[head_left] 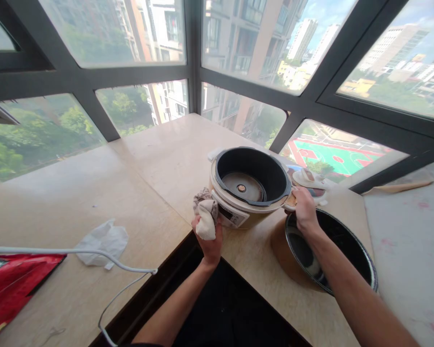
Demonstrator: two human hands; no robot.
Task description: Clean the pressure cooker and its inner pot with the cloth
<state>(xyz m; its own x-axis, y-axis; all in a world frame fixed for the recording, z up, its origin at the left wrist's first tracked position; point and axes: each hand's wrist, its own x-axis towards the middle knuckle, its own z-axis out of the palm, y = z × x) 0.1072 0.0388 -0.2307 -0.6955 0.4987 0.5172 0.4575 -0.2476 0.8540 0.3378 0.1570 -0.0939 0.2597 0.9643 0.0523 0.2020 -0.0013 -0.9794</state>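
- Left hand [209, 238]: fingers closed around cloth [207, 219], against cooker body [251, 188].
- Right hand [305, 209]: fingers curled on cooker's side handle.
- Cooker: upright, lidless, near tabletop's [141, 178] window corner.

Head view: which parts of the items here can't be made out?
- Print on the control panel of the cooker: too small and blurred.
- Left hand: palm partly hidden by the cloth.
- Handle: partly covered by the right hand.
- Large pot: interior partly blocked by the right forearm.
- Red packet and white cable: cut off by the left edge.
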